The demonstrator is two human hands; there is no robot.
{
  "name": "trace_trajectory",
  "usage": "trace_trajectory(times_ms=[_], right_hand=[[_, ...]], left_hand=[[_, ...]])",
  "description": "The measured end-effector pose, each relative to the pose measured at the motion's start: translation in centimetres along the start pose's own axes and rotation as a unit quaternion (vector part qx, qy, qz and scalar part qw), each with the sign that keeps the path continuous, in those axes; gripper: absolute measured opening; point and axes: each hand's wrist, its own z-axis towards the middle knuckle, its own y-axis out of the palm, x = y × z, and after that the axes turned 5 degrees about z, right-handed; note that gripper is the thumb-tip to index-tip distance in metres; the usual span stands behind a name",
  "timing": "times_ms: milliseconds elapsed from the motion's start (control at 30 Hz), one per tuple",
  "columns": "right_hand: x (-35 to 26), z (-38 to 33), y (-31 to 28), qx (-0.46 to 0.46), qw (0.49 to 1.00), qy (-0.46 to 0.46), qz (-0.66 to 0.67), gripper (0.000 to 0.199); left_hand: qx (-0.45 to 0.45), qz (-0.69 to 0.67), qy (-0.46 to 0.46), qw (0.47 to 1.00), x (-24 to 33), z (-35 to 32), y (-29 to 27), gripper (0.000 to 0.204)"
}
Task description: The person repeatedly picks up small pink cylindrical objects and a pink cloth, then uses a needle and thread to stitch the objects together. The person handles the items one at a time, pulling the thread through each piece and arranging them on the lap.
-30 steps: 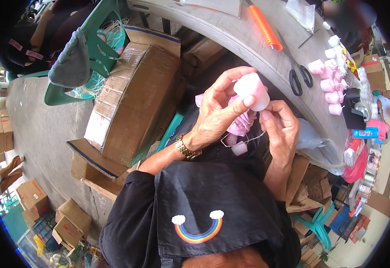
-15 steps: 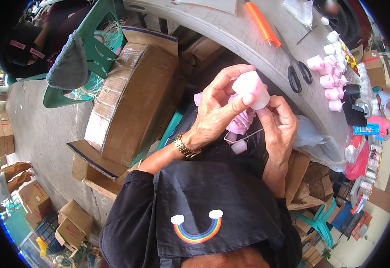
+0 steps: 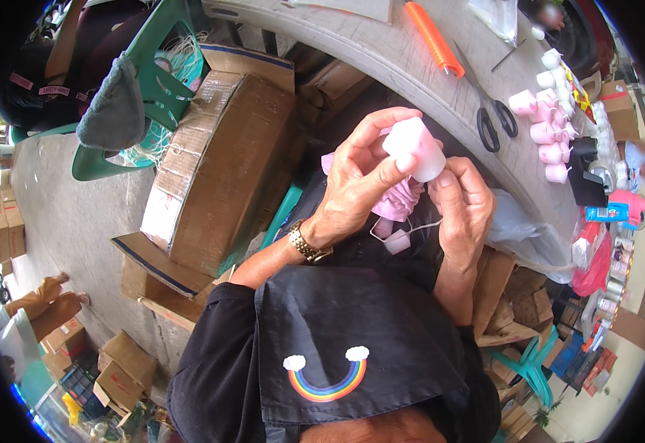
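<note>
My left hand [image 3: 352, 177] grips a pale pink and white candle [image 3: 418, 151] by its sides, thumb in front and fingers behind. My right hand [image 3: 464, 210] is pinched at the candle's lower right edge. From these fingers a thin white string [image 3: 426, 224] runs down to a small pink candle-like piece [image 3: 397, 241] over my lap; the exact pinch point is hidden. Below the held candle, a bunched pink cloth [image 3: 402, 199] lies partly behind my left hand. On the table to the right stand several pink candles [image 3: 542, 133] with wicks.
The grey table [image 3: 381, 55] carries black-handled scissors [image 3: 496, 125] and an orange-handled tool [image 3: 433, 38]. Large cardboard boxes [image 3: 226, 162] stand at my left beside a green chair [image 3: 161, 96]. A clear plastic bag [image 3: 525, 232] hangs at my right. Another person's legs [image 3: 45, 303] show at far left.
My right fingers have shifted slightly up and right at the candle's edge, and the string and small piece have moved with them. The person at far left has stepped into fuller view.
</note>
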Motion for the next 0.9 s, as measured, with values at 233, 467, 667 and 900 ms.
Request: trace_trajectory(times_ms=[233,467,667,900], right_hand=[[-0.2,0.1,1.1,0.071,0.992,-0.094,-0.054,0.007],[-0.5,0.3,1.2,0.079,0.961,-0.2,-0.177,0.01],[-0.2,0.3,1.2,0.091,0.961,-0.191,-0.18,0.008],[0.3,0.6,1.2,0.083,0.963,-0.186,-0.178,0.007]], left_hand=[[-0.008,-0.147,-0.111,0.983,-0.3,-0.1,0.2,0.055],[0.008,-0.142,-0.119,0.983,-0.3,-0.1,0.7,0.054],[0.012,-0.163,-0.115,0.98,-0.8,-0.1,0.8,0.054],[0.025,-0.12,-0.079,0.989,-1.2,-0.2,0.8,0.054]])
